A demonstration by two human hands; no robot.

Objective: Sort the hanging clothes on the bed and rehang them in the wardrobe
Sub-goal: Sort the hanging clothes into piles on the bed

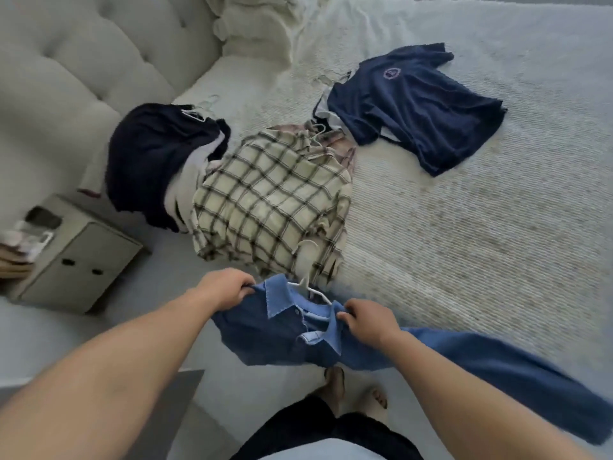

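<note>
At bed edge [431, 260] we grip blue polo shirt [285, 336], left hand [225, 288] and right hand [368, 322] fingers curled on shoulders; hanger [308, 287] may slip out.

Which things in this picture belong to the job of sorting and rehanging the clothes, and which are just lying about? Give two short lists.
Part of the job:
blue denim shirt on its white hanger, gripped by the left hand and right hand
checked shirt
navy T-shirt
dark garment pile

Just lying about:
bedside cabinet
pillows
headboard
</note>
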